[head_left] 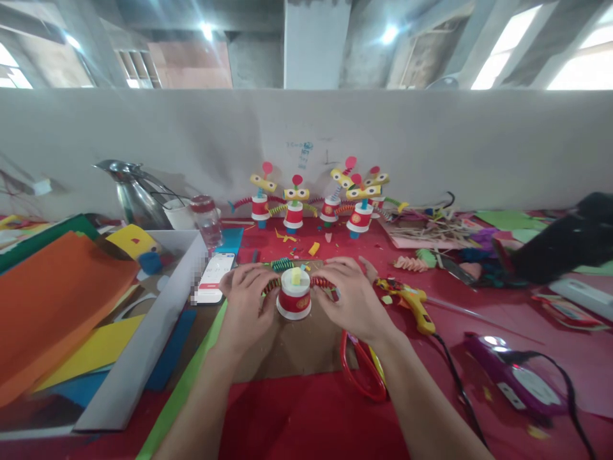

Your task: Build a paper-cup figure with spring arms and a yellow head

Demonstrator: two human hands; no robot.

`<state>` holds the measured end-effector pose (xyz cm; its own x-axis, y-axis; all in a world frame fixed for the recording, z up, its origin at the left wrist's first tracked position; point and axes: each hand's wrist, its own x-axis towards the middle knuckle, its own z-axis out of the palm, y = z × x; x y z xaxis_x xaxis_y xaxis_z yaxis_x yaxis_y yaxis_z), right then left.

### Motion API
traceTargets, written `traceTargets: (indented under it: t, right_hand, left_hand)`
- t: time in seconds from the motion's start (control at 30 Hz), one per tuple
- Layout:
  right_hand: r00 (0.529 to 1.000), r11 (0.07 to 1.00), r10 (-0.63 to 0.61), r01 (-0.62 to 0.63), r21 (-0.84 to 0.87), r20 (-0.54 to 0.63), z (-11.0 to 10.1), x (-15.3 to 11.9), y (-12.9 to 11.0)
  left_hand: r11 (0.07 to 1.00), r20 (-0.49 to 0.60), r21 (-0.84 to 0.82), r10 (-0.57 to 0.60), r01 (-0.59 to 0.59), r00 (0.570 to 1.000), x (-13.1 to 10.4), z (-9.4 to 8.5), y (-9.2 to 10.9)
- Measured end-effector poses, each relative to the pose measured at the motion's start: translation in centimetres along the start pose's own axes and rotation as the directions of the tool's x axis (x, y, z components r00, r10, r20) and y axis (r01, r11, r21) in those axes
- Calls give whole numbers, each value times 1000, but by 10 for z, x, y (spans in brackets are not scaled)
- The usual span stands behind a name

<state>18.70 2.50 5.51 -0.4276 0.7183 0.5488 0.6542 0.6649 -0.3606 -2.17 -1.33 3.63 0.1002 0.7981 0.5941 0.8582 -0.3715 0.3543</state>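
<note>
An upturned white paper cup (294, 313) with a red band stands on a brown board (282, 358) in front of me. A small pale yellow paper piece (296, 276) sits on its top. Pleated paper strips stick out from both sides of the cup like arms. My left hand (249, 297) has its fingers closed around the left pleated strip (271, 285). On the other side, my right hand (352, 297) pinches the reddish right pleated strip (322, 282). Some of the fingertips are hidden behind the strips. A green pleated strip (281, 264) lies just behind the cup.
Several paper-cup figures (294, 214) stand along the wall. A yellow glue gun (414, 303) and red-handled scissors (361, 370) lie on the right, near a purple device (514, 377). Leftward are a phone (215, 278), a white box (124, 377) of coloured paper, a jar (207, 223) and a metal jug (138, 195).
</note>
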Motion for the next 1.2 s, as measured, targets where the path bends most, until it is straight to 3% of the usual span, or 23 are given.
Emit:
traceTargets:
  t: [0.33,0.9,1.03,1.1,1.17,1.2]
  right_hand:
    - [1000,1000,11,-11,-5,-1,0,-1,-6]
    - [999,999,-28,28,16,-43,2,-2,-2]
    - [996,1000,-21,20,-8,-89,-3,-4,1]
    - [987,1000,-21,17,-23,-159,-8,-4,2]
    - [961,1000,-7,6,-4,-278,-12,-3,5]
    - [936,1000,14,-6,25,-352,-13,-3,6]
  left_hand:
    - [998,-65,51,28,-24,997,-2,6,3]
    - [999,-86,-2,37,-37,996,-2,4,0]
    - [994,-129,-75,-86,76,988,-3,-5,-4]
    - [971,-190,-173,-198,166,961,-2,-9,-9]
    - [903,-282,-351,-356,250,891,-2,-12,-16]
    - [844,-320,-455,-452,284,832,-1,-12,-21]
